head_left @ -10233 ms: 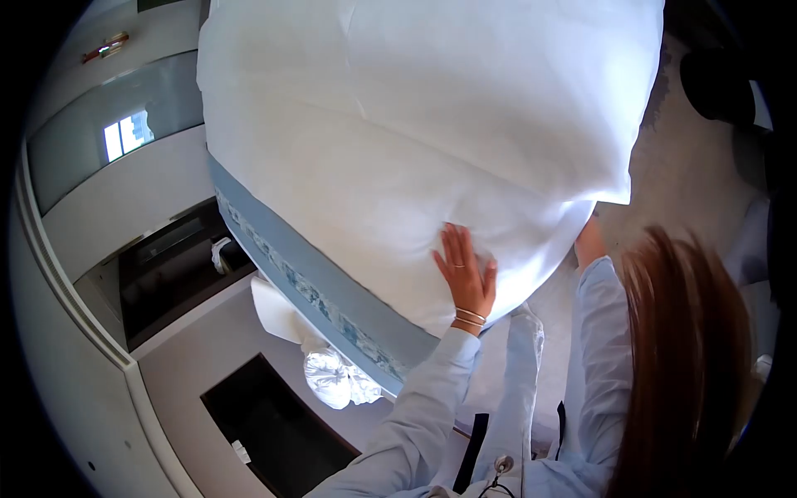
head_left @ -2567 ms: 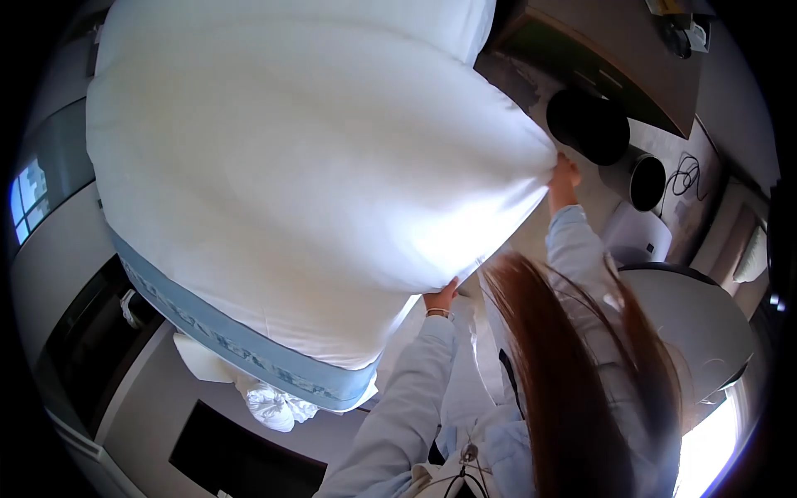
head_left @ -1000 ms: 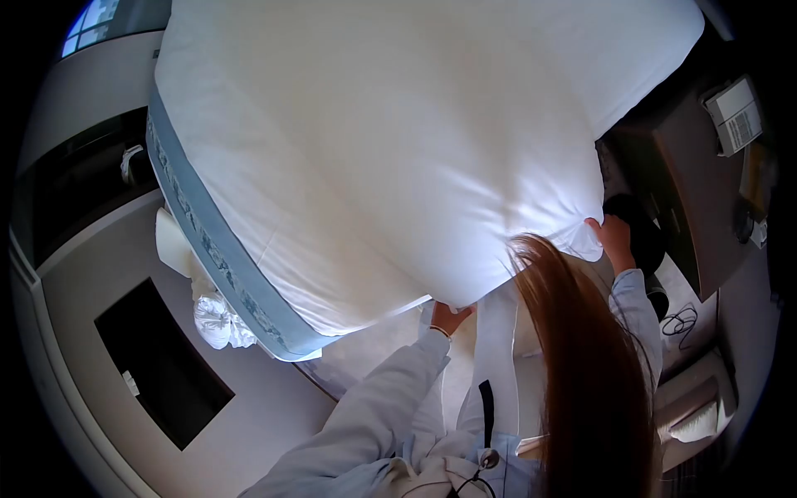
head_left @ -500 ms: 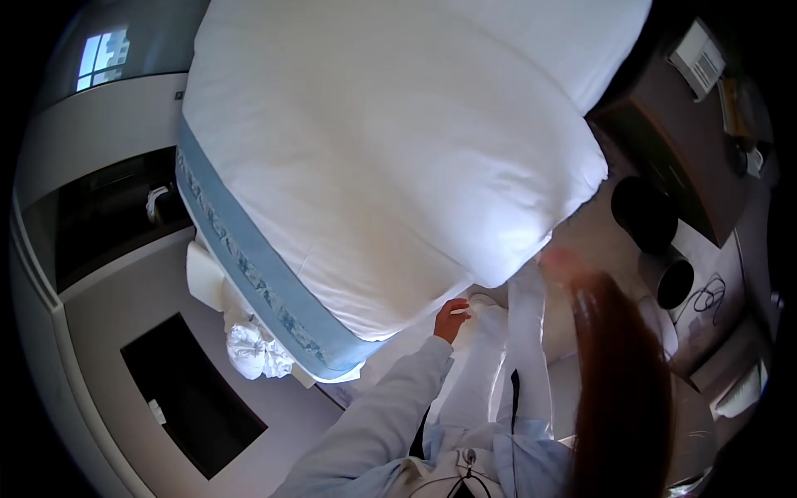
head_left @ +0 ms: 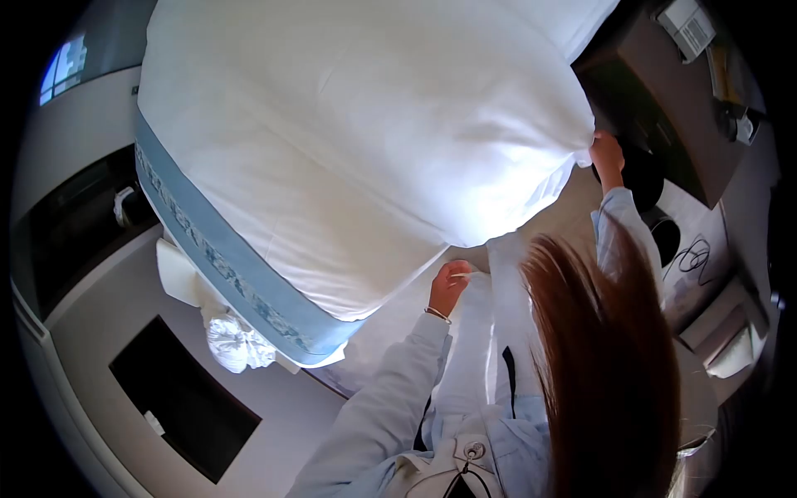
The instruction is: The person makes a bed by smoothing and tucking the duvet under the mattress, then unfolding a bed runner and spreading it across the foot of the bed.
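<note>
A large white duvet (head_left: 357, 124) lies over the bed, its near edge hanging in folds. At the right corner of the duvet, my right hand (head_left: 607, 156) is closed on the white fabric. My left hand (head_left: 449, 285) is below the duvet's near edge, apart from it, with fingers curled; whether they hold anything is too small to tell. A blue patterned band (head_left: 241, 270) runs along the left side of the bed under the duvet.
A white bundled bag (head_left: 237, 342) sits left of the bed. To the right are a dark desk (head_left: 672, 91) with a white box (head_left: 687, 29), a black bin (head_left: 641, 176), a cable (head_left: 691, 256) and a seat with a cushion (head_left: 732, 355). Long hair hangs at lower right.
My right hand, blurred and off the fabric half a second ago, has moved up and right and taken the duvet's corner. My left hand let go of the edge earlier and has risen slightly.
</note>
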